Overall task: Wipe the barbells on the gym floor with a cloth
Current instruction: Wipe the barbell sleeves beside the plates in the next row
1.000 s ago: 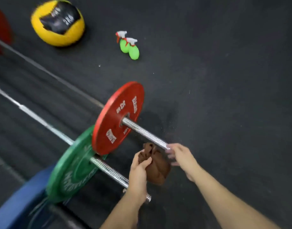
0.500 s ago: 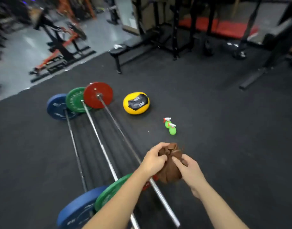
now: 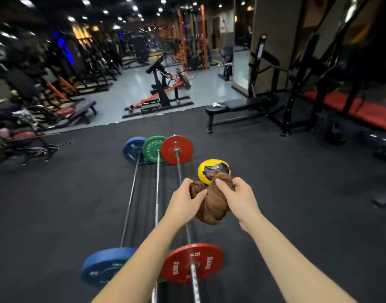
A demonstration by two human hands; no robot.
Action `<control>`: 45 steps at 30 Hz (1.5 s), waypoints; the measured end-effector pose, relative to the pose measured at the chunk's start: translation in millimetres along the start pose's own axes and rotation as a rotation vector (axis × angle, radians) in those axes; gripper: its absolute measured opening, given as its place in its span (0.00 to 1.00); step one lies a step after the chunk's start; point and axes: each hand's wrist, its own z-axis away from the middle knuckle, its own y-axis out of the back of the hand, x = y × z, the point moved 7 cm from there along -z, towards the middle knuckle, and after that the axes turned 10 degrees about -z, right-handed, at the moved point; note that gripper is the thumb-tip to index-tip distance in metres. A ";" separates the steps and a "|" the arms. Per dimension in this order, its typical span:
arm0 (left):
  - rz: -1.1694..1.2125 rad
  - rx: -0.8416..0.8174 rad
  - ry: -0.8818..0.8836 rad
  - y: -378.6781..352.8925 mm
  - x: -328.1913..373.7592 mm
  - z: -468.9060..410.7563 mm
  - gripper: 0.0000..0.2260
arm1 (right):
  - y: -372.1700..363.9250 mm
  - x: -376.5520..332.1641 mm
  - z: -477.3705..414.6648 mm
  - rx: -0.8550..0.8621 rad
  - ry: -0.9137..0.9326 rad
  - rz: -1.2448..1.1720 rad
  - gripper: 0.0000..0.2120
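Brown cloth, bunched, held up between both hands. Left hand grips its left side, thumb across the folds. Right hand pinches the top with curled fingers. The cloth sits over the shaft of the red-plated barbell, raised above it.

Three barbells lie side by side on the black floor, running away from the person: red-plated on the right, green-plated barbell in the middle, blue-plated barbell on the left.

Yellow ball lies just right of the red bar, partly behind the cloth. Open floor on both sides. Flat bench stands well beyond the far plates.
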 end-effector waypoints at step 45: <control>0.698 0.537 0.555 -121.1 -48.3 -424.6 0.22 | -62.2 79.0 -508.5 -0.994 -0.221 0.616 0.10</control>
